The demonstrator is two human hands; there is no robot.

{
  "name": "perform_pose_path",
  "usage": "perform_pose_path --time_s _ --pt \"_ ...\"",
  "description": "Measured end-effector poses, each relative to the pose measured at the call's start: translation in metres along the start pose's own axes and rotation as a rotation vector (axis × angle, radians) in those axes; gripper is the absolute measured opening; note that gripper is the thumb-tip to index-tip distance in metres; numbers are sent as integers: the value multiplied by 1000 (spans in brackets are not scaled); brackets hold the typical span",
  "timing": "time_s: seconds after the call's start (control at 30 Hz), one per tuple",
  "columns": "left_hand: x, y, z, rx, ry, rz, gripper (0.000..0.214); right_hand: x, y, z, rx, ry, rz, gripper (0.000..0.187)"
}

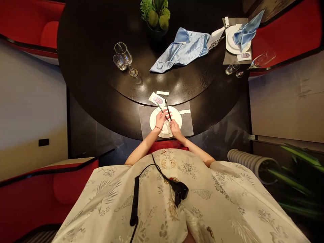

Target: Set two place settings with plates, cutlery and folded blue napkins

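My left hand (161,119) and my right hand (175,128) are close together above a white round plate (155,122). My left hand grips a slim chopstick (159,106) that slants up and left. My right hand grips a thicker dark chopstick (168,109) that points away from me. The two sticks are apart at their far ends. The plate rests on a grey placemat (145,123). Beyond the plate lies a white paper packet with a printed label (157,99), and short white paper strips (162,92) lie nearby.
A dark round table (126,94) holds a blue satin napkin (181,50), a wine glass (123,55) beside a tumbler (119,62), a potted green plant (157,17), and a second place setting (236,40). Red seats curve around it. A black cable and device (179,192) lie on my patterned lap.
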State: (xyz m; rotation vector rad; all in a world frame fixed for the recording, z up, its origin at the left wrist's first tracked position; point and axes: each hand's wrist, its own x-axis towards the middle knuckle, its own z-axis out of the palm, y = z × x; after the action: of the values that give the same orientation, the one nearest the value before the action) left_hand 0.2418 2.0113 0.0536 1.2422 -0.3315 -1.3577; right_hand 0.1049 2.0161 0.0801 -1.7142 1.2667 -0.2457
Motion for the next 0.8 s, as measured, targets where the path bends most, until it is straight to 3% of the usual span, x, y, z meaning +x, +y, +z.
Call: perform_pose_path --time_s 0.07,0.13,0.23,0.33,0.5,0.63,0.8 --pt "1 9 -5 -30 71 -39 41 -1 6 -18 -136 89 -42 50" --pt "0 20 -14 -15 23 -165 39 4 16 -41 -291 102 -203 42" --pt "-7 33 -23 67 -278 -468 36 18 29 -75 -490 45 -551 28" --pt "-18 31 -20 143 -517 -632 33 29 34 -94 -589 53 -712 22" --pt "-29 6 3 121 -453 -501 29 31 38 -88 -586 120 -701 22" --pt "-32 -3 9 93 -534 -596 31 27 45 -79 -502 169 -651 25" --pt "-34 -2 10 28 -520 -597 29 25 51 -80 -394 141 -625 20"
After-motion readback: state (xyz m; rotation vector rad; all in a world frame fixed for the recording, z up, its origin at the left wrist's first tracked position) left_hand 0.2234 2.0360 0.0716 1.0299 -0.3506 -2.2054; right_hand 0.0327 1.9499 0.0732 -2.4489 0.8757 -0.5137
